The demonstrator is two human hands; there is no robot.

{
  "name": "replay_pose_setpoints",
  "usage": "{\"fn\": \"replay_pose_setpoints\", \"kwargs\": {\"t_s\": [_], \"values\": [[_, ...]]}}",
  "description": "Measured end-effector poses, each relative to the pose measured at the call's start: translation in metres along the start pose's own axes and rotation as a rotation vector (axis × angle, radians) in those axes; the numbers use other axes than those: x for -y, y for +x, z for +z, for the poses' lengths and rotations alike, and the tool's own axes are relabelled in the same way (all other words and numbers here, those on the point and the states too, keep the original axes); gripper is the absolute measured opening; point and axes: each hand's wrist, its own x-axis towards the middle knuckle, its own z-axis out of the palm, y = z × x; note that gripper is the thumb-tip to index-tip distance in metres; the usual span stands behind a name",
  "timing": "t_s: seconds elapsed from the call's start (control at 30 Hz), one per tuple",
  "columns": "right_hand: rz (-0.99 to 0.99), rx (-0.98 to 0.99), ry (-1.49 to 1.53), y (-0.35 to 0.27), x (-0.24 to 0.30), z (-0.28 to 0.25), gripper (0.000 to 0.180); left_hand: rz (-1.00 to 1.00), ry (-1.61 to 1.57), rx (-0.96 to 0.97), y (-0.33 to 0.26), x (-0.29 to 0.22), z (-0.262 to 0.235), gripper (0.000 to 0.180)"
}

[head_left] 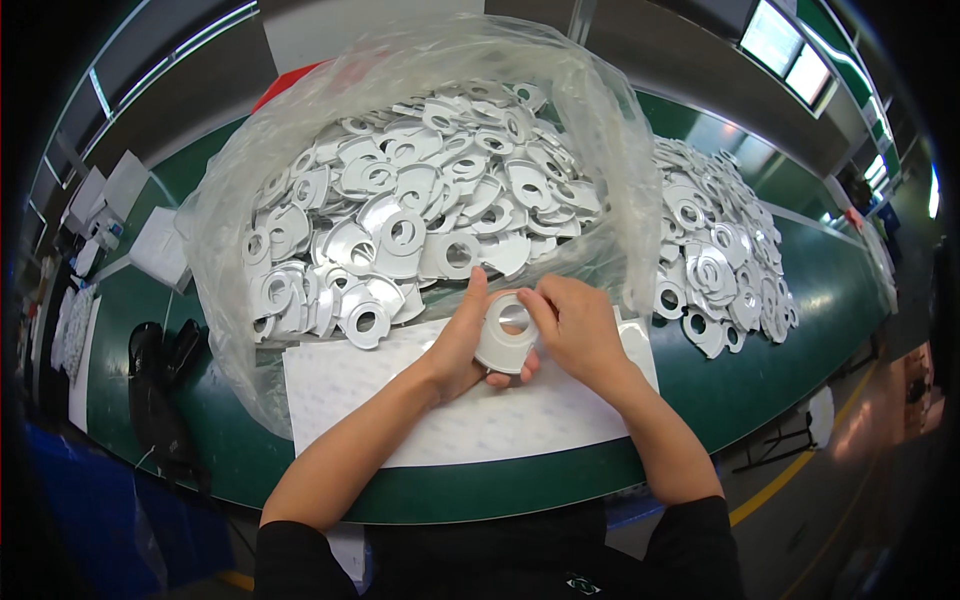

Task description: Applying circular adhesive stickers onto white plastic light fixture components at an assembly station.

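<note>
Over a white paper sheet (450,430), my left hand (462,345) grips a flat grey-white part with a round hole (503,350), its thumb up along the left side and its fingers beneath. My right hand (575,325) is closed at the part's upper right edge, with thumb and index finger touching the rim by the hole. Just beyond my hands, a big heap of similar parts (405,235) fills an opened clear plastic bag (230,220). To the right, outside the bag, lies a second pile of these parts (715,265).
Everything rests on a green table (440,500) with a curved-looking front edge. A black object (160,400) lies at its left, near a white box (160,248). Something red (285,85) shows behind the bag. A stool (815,425) stands on the floor at right.
</note>
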Motion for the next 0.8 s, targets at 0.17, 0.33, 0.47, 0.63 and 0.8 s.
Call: {"fn": "replay_pose_setpoints", "kwargs": {"t_s": [0.17,0.33,0.47,0.63,0.8], "values": [[0.163,0.02,0.362,0.004,-0.013,0.002,0.037,-0.018,-0.073,-0.021,0.002,0.0,-0.004,0.082],[0.346,0.265,0.77,0.01,-0.015,-0.013,0.036,-0.007,-0.116,-0.016,0.002,-0.001,-0.005,0.081],[0.31,0.292,0.68,0.009,-0.014,-0.016,0.027,0.06,-0.102,0.034,-0.002,-0.003,-0.001,0.081],[0.381,-0.154,1.049,0.022,-0.055,-0.047,0.022,0.253,0.467,0.045,-0.037,-0.048,0.003,0.079],[0.333,-0.599,1.407,0.028,-0.075,-0.074,0.025,0.412,1.49,-0.321,-0.085,-0.075,-0.024,0.051]]}}
